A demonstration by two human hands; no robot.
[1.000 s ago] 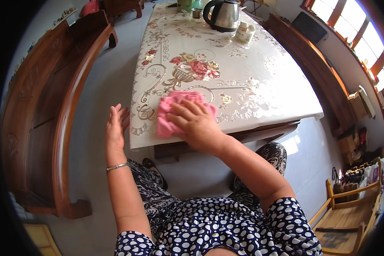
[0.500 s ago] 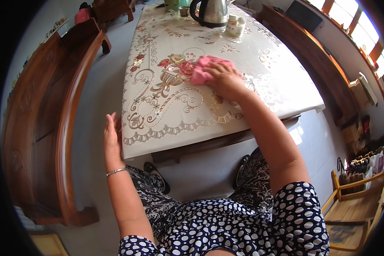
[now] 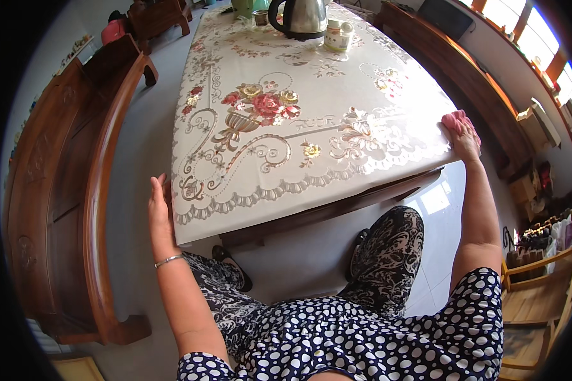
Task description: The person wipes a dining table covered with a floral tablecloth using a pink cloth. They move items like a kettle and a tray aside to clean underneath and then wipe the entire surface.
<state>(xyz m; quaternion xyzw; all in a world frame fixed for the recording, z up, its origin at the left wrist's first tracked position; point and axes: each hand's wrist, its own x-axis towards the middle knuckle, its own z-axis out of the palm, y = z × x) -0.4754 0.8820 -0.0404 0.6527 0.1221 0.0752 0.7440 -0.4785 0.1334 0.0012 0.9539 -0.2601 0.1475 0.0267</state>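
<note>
A long table wears a cream tablecloth (image 3: 235,219) printed with roses, urns and scrolls. At its right edge, near the front corner, my right hand (image 3: 465,141) presses down on a crumpled pink cloth (image 3: 454,119), which shows beyond and beside the fingers. My left hand (image 3: 161,209) lies along the table's left edge by the near corner, fingers stretched out and holding nothing. Part of its palm side is hidden against the cloth's hanging edge. A silver bracelet (image 3: 169,260) circles my left wrist.
Toward the far end stand a steel kettle (image 3: 305,18) with a black handle, a white container (image 3: 337,38) and a green vessel (image 3: 243,7). A carved wooden bench (image 3: 95,209) runs along the left. On the right are a long wooden cabinet (image 3: 438,60) and a wooden chair (image 3: 534,289).
My right hand has swept the pink cloth from the middle of the tablecloth to its right edge. My left hand stays at the left edge. The view has shifted slightly.
</note>
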